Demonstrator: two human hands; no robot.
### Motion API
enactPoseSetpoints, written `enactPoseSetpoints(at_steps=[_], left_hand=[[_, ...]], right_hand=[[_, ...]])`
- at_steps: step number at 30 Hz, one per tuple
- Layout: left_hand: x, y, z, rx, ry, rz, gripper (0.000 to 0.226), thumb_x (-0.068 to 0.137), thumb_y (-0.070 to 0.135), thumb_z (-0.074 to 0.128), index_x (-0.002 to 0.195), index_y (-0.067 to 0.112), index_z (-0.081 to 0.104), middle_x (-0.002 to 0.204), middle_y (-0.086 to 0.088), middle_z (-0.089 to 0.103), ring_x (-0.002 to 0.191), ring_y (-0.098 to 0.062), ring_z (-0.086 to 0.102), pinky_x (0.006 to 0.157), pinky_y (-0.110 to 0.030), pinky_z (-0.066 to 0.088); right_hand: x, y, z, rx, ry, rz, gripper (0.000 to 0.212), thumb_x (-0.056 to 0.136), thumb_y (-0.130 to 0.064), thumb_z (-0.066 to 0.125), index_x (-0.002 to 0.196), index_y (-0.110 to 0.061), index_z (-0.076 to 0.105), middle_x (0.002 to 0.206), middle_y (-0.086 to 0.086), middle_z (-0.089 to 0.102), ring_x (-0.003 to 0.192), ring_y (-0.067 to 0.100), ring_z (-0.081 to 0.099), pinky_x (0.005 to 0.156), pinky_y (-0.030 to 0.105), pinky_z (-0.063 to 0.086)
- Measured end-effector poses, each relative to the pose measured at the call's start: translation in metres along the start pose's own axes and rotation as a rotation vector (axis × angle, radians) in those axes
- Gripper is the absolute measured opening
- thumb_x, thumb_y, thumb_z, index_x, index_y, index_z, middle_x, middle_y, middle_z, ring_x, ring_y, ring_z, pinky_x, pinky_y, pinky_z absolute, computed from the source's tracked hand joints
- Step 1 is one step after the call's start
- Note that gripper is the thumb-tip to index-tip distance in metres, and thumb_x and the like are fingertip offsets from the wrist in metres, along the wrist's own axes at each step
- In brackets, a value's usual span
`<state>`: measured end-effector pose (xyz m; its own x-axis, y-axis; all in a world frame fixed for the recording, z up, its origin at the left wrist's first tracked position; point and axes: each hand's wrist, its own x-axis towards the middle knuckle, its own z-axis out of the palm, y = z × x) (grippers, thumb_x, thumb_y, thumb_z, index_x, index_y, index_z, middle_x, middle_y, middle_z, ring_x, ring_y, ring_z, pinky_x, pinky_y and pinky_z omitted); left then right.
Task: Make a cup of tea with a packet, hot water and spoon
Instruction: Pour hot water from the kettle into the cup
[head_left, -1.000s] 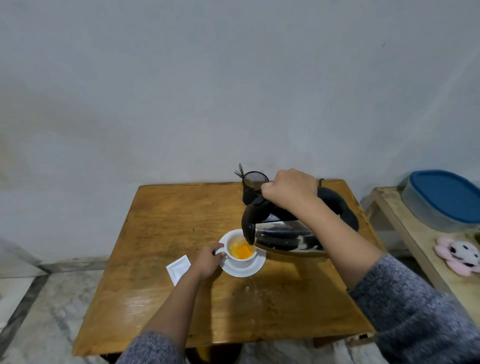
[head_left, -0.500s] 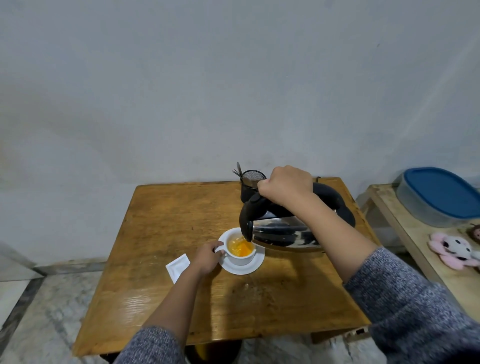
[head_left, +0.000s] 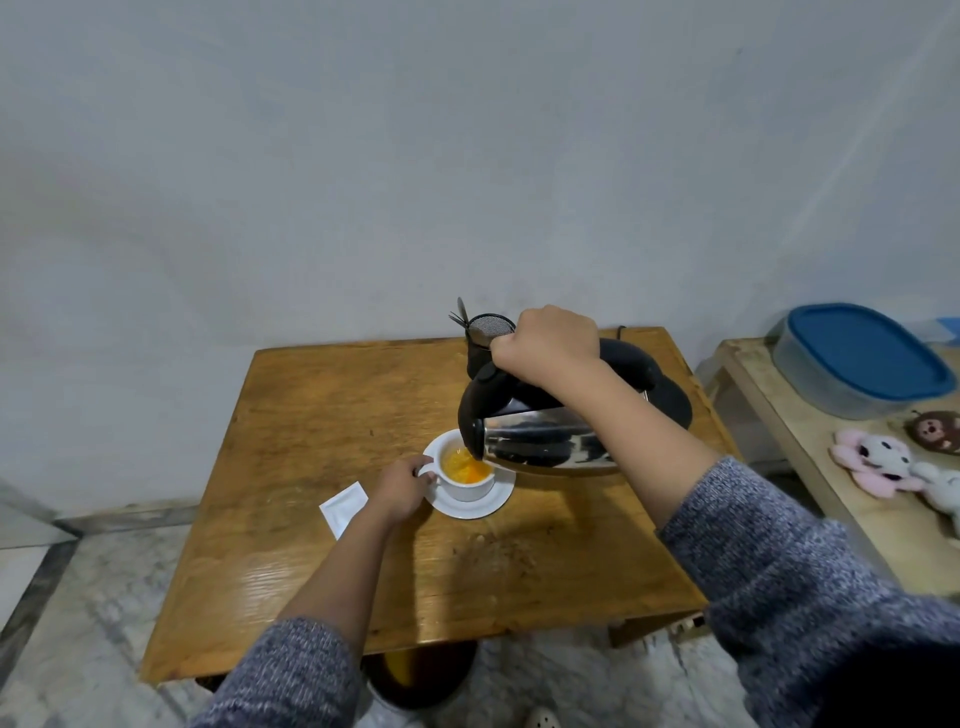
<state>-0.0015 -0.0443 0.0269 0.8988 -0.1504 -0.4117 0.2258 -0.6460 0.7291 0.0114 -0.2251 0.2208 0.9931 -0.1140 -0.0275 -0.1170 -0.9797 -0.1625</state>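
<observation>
A white cup (head_left: 470, 488) stands on a white saucer (head_left: 488, 508) in the middle of the wooden table (head_left: 311, 415). Orange liquid fills part of the cup. My left hand (head_left: 400, 486) grips the cup's handle from the left. My right hand (head_left: 548, 345) is closed around the black handle of a steel kettle (head_left: 545, 441), which is tipped with its spout over the cup. A white packet (head_left: 343, 506) lies flat on the table just left of my left wrist. A black mesh holder (head_left: 483, 338) with cutlery handles sticking out stands behind the kettle.
The kettle's black base (head_left: 670, 400) sits at the table's back right. A side bench (head_left: 779, 415) to the right carries a blue-lidded container (head_left: 857, 358) and several soft toys (head_left: 878, 460). A pale wall rises behind the table; marble floor lies on the left.
The orange liquid in the cup has risen slightly while the kettle stays tipped over it. Both hands keep their grips; the view has shifted a little.
</observation>
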Motion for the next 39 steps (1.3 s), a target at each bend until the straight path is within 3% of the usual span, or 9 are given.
enactPoseSetpoints(at_steps=[7,11,18,24,30,35,39], left_hand=[[-0.001,0.0024,0.001,-0.004,0.004,-0.02,0.034,0.092,0.013,0.049,0.125,0.008,0.055,0.13,-0.015,0.058,0.117,-0.03,0.052,0.094,-0.035,0.04],[-0.0022,0.0029,0.001,0.008,0.009,-0.02,0.034,0.092,0.014,0.049,0.125,0.008,0.056,0.128,-0.016,0.059,0.116,-0.031,0.053,0.093,-0.036,0.041],[-0.0045,0.0044,0.0001,0.011,0.013,-0.021,0.034,0.092,0.015,0.05,0.125,0.01,0.056,0.129,-0.014,0.058,0.115,-0.03,0.053,0.095,-0.037,0.042],[-0.0053,0.0055,0.0003,0.004,0.017,-0.03,0.035,0.093,0.015,0.049,0.127,0.01,0.053,0.133,-0.014,0.056,0.118,-0.03,0.052,0.098,-0.038,0.041],[-0.006,0.0068,0.001,0.019,0.02,-0.019,0.036,0.093,0.014,0.048,0.128,0.007,0.052,0.133,-0.016,0.055,0.12,-0.031,0.051,0.098,-0.037,0.04],[-0.0066,0.0072,-0.0008,0.016,0.014,-0.008,0.034,0.093,0.013,0.048,0.126,0.007,0.054,0.131,-0.016,0.057,0.118,-0.031,0.052,0.095,-0.035,0.04],[-0.0075,0.008,-0.0005,0.025,0.01,0.001,0.033,0.093,0.012,0.048,0.125,0.006,0.054,0.132,-0.014,0.056,0.118,-0.031,0.051,0.089,-0.029,0.037]], right_hand=[[0.0004,0.0013,0.0003,0.003,0.006,-0.022,0.02,0.082,-0.031,0.046,0.077,-0.012,0.053,0.062,-0.001,0.042,0.068,0.022,0.049,0.055,0.026,0.032],[0.0005,0.0003,0.0002,0.002,0.0,-0.013,0.019,0.082,-0.03,0.046,0.078,-0.012,0.053,0.062,-0.001,0.042,0.069,0.023,0.05,0.059,0.028,0.033],[0.0017,0.0031,0.0007,-0.005,-0.001,0.004,0.027,0.082,-0.03,0.046,0.061,-0.015,0.045,0.062,0.0,0.048,0.055,0.014,0.043,0.051,0.023,0.03],[0.0005,0.0026,0.0008,-0.018,0.008,0.007,0.022,0.083,-0.031,0.045,0.073,-0.012,0.051,0.062,0.0,0.046,0.055,0.015,0.042,0.052,0.024,0.031],[0.0017,-0.0005,0.001,-0.009,0.013,0.024,0.029,0.083,-0.031,0.045,0.058,-0.015,0.043,0.062,0.0,0.048,0.055,0.014,0.043,0.05,0.023,0.03],[0.0003,-0.0036,-0.0001,-0.008,-0.004,0.018,0.022,0.083,-0.031,0.046,0.073,-0.013,0.052,0.062,-0.001,0.044,0.061,0.018,0.047,0.056,0.026,0.033],[0.0002,-0.0026,-0.0019,-0.014,-0.013,0.02,0.021,0.083,-0.03,0.046,0.073,-0.012,0.052,0.062,-0.001,0.043,0.061,0.019,0.045,0.053,0.025,0.031]])
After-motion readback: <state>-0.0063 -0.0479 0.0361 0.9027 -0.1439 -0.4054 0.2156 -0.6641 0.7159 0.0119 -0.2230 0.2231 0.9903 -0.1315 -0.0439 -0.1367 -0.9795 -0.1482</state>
